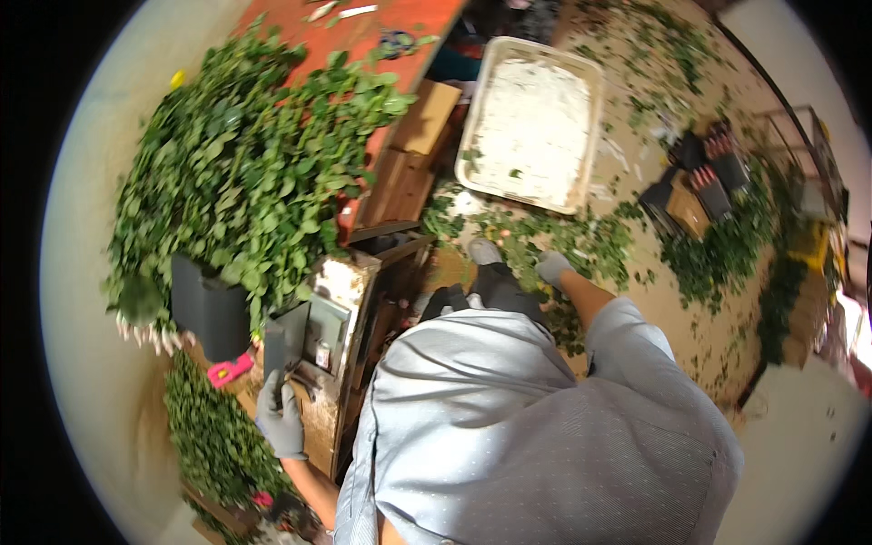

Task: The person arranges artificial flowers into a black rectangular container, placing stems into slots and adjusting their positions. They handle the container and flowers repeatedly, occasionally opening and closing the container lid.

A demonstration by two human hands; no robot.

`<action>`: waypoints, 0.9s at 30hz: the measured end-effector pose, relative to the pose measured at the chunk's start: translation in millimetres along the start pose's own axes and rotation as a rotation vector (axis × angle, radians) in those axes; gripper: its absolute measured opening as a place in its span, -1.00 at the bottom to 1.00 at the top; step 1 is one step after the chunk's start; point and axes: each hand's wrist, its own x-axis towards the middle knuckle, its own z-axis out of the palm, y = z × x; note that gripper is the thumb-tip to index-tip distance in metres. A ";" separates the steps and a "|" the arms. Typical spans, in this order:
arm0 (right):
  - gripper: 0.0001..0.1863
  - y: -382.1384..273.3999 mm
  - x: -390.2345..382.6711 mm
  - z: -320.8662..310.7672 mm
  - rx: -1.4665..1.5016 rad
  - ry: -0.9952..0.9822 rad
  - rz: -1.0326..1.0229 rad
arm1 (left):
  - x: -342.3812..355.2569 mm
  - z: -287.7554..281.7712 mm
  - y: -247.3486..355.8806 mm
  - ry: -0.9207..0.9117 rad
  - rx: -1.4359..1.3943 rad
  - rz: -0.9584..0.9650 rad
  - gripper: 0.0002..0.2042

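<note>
My left hand (283, 420), in a grey glove, is beside the worktable on the left. Its fingers close on the lower end of a narrow, dark grey flat piece (274, 350), whose kind I cannot make out. An open grey metal box (327, 329) with a small bottle (323, 354) stands just right of it. A dark grey wrapping sheet (211, 309) and a bright pink tool (231, 370) lie close by. My right hand (551, 268), also gloved in grey, hangs low beside my leg, near leaves on the floor; its fingers are too small to read.
Leafy green stems (245, 173) are heaped across the red tabletop (400, 23). A large pale tub (472, 136) stands on the floor ahead. Dark-wrapped bundles (704, 177) lie farther right among scattered leaves. More stems (213, 427) fill the lower left.
</note>
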 end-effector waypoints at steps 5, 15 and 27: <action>-0.60 -73.1 36.7 8.6 -0.045 0.081 -0.345 | -28.0 2.5 30.3 0.059 0.237 -0.038 -0.71; -0.69 -329.7 -124.9 4.1 0.258 -0.135 -1.120 | -74.8 20.4 1.9 0.199 0.100 -0.216 -0.71; -0.70 -495.8 -325.8 157.3 -0.352 -0.108 -1.941 | 11.6 -26.4 -81.4 0.480 0.293 0.053 -0.62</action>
